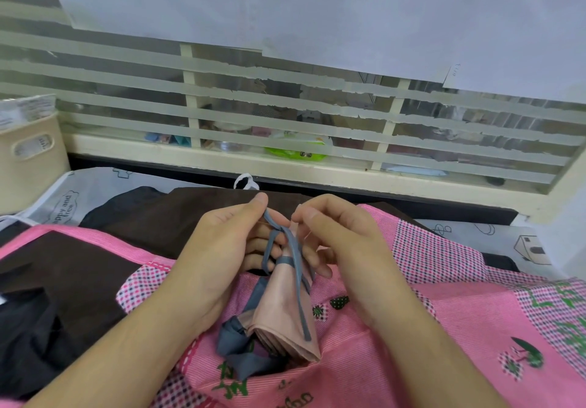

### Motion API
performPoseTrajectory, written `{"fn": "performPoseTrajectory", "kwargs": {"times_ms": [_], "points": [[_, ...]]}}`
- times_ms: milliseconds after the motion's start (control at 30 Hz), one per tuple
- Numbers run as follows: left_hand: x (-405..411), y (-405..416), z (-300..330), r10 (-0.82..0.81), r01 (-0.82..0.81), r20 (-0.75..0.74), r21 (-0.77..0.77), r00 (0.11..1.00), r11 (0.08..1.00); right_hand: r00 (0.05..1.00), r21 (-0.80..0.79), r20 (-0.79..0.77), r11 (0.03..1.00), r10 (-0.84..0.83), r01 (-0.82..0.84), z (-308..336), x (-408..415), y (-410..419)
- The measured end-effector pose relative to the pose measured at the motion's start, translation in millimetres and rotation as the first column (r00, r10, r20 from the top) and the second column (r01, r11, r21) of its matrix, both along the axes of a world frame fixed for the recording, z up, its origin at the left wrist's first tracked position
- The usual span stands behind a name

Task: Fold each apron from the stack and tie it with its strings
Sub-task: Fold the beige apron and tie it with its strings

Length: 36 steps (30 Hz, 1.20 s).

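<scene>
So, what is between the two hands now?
In the head view, the grey strings and the narrow top of the folded peach apron lie between the left hand and right hand.

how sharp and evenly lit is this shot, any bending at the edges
Head view: soft, even light with no glare; the hands and folded apron are fairly sharp, things behind the striped window are hazy, and its sill line bows from wide-angle distortion.

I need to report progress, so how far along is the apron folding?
Done: one peach apron is folded into a narrow bundle. In hand: the left hand and right hand are knotting its grey strings. Left: the pink patterned apron and brown apron still lie unfolded underneath.
</scene>
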State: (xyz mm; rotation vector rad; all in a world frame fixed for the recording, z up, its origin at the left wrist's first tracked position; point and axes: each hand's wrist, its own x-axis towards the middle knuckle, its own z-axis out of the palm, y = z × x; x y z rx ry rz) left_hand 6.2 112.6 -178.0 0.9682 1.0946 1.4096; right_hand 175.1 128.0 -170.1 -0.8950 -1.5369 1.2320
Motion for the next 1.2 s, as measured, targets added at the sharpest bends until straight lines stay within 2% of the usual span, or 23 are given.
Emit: {"fn": "performPoseTrajectory", "kwargs": {"times_ms": [67,200,433,567,667,800,900,1033,1200], "points": [[0.1,-0.3,-0.2,0.002,-0.002,-0.011,0.010,1.000,1.000,1.000,0.008,0.029,1.000,-0.010,0.010,1.6,0.8,0.1],[0.3,-2.4,0.4,-0.009,0.010,-0.030,0.037,1.000,0.999,0.979,0.042,0.199,0.999,-0.039,0.031,-1.6,-3.1,0.6],[1.4,-5.8,2.5,-0.036,0.044,-0.080,0.103,0.996,0.994,0.954,0.128,0.291,0.991,-0.069,0.032,-0.9,-3.2,0.0],[2.9,-6.9,1.7,-0.002,0.022,-0.127,0.153,0.992,0.988,0.915,0.238,0.367,0.968,-0.167,0.081,-5.0,-3.2,1.0],[3.4,-7.5,1.3,0.021,0.010,-0.165,0.184,0.986,0.983,0.852,0.346,0.443,0.930,-0.281,0.127,-6.6,-4.9,1.4],[3.3,-9.5,2.6,0.006,0.026,-0.178,0.175,0.984,0.984,0.823,0.378,0.449,0.909,-0.347,0.177,-7.0,-5.1,1.5],[3.0,-9.5,3.0,0.012,0.016,-0.180,0.158,0.984,0.987,0.845,0.328,0.436,0.929,-0.310,0.172,-5.2,-3.8,2.1],[0.9,-8.7,3.3,0.031,-0.010,-0.150,0.134,0.988,0.991,0.943,0.077,0.291,0.987,-0.159,0.143,0.4,0.7,1.3],[1.3,-8.4,4.0,0.025,-0.007,-0.143,0.124,0.989,0.992,0.938,0.075,0.305,0.986,-0.163,0.147,1.3,3.1,1.2]]}}
